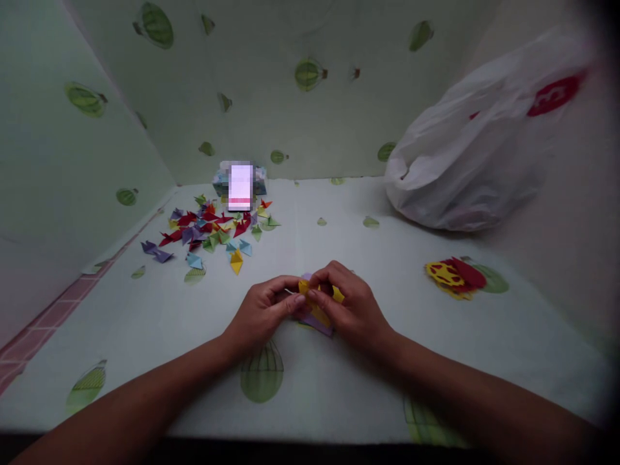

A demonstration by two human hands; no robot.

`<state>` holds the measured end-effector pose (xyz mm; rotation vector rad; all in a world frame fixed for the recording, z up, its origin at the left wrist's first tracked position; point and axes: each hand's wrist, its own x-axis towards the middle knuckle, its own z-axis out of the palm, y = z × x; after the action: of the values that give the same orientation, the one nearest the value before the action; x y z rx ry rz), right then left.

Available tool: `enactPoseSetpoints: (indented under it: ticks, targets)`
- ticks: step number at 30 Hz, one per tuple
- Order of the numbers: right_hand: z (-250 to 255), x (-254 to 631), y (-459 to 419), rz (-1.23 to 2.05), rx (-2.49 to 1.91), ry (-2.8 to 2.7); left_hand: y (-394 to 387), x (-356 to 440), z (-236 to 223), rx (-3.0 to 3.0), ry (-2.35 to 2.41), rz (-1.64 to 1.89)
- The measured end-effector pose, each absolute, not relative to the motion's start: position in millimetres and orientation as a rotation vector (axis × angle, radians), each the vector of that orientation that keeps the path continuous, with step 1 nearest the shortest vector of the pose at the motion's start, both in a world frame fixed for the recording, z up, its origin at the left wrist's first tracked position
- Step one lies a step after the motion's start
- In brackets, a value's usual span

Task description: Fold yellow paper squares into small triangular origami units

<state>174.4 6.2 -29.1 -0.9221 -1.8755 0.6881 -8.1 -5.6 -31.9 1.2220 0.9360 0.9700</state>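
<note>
Near the middle of the white covered table, a piece of yellow paper (pixel 303 286) is pinched between my two hands. My left hand (pixel 268 303) has thumb and fingers closed on its left side. The fingers of my right hand (pixel 346 300) are closed on the same paper from the right, partly covering it. Underneath lies purple paper (pixel 320 324), apparently flat on the table and mostly hidden by my hands. Further back on the left, a pile of small folded paper pieces (pixel 210 237) in red, purple, green, blue and yellow is spread out.
A lit phone (pixel 240 187) leans upright against a patterned box (pixel 221 181) behind the pile. At the right lie yellow and red paper cut-outs (pixel 445 274). A large white plastic bag (pixel 460 168) stands behind them. Balloon-patterned walls (pixel 261 103) surround the table.
</note>
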Motion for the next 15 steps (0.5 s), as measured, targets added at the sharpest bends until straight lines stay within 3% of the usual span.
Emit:
enactPoseSetpoints:
  ticks: [15]
  targets:
    - [-33.4,174.0,5.5,0.71,-0.723,-2.11,-4.9,-9.7,-10.8,1.445,1.217,0.847]
